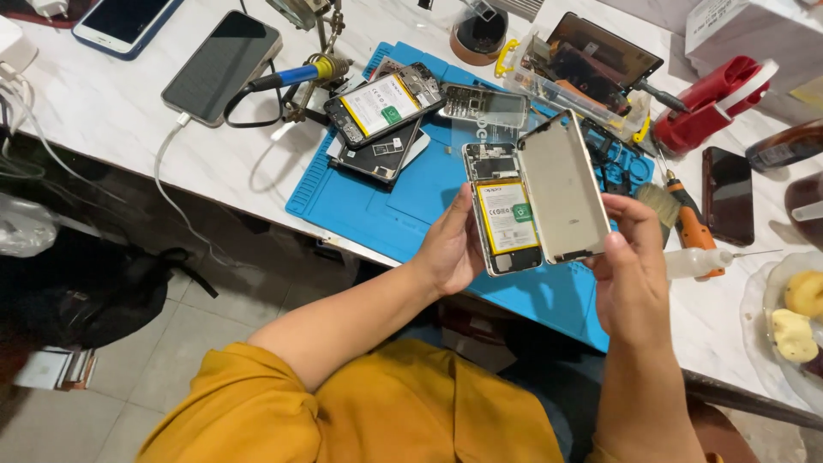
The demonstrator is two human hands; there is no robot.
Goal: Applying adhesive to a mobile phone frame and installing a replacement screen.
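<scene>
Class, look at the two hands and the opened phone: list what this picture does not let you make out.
Head view only:
- Left hand: its fingers lie behind the opened phone.
- Back cover: its far face is turned away; the right hand covers its lower corner.
- Battery: print too small to read.
- Plate: cut off by the right edge.

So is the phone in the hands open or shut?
Open: the back cover is off in the right hand, and the phone in the left hand shows its battery.
</scene>
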